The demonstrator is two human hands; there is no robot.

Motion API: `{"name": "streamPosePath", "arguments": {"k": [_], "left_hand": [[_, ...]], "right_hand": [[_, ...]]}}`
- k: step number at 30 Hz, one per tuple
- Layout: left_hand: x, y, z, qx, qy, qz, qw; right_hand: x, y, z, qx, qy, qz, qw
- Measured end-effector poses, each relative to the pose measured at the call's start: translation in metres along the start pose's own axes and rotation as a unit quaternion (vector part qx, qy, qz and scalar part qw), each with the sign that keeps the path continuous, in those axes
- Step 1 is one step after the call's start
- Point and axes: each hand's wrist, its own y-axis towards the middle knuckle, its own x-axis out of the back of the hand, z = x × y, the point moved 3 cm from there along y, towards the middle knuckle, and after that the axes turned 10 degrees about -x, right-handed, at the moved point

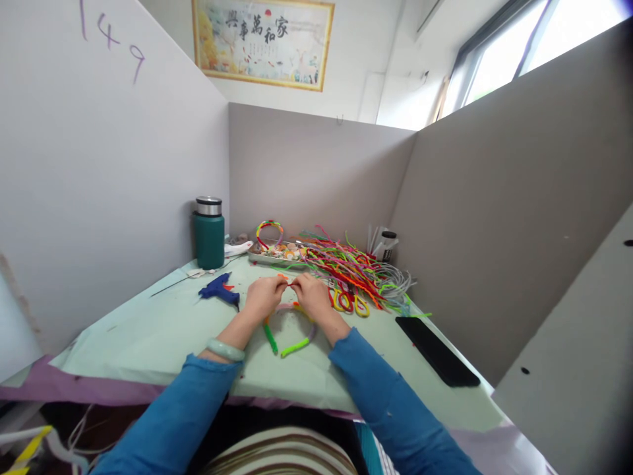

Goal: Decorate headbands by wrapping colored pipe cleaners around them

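While left grip (264, 297) and right grip (312, 295) both pinch orange fuzzy wire (283, 278) between them: loose pinch, wire may slip, end may poke finger. Glue gun (220, 290) near left grip: bump may burn.

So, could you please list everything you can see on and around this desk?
thermos: one, dark green, steel lid, back left
glue gun: one, blue, left of the hands
metal tray: one, silver, at the back
wrapped hoop: one, multicoloured, upright at the tray
pipe cleaner pile: many, mixed colours, back right
scissors: apparently one pair, yellow handles, beside the pile
phone: one, black, right edge
headband: one, green ends, below the hands
framed picture: one, gold frame, rear wall
bangle: one, pale green, left wrist
orange pipe cleaner: one, pinched by both hands' fingers
left hand, right hand: blue sleeves, centre
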Motion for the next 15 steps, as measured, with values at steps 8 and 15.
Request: {"name": "streamPosePath", "arguments": {"k": [8, 15], "left_hand": [[-0.007, 0.006, 0.001, 0.038, -0.307, -0.007, 0.951], [-0.017, 0.008, 0.001, 0.095, -0.498, -0.004, 0.862]], "right_hand": [[-0.005, 0.008, -0.007, -0.152, 0.331, -0.011, 0.931], [-0.011, 0.005, 0.0, -0.199, 0.499, 0.024, 0.843]]}}
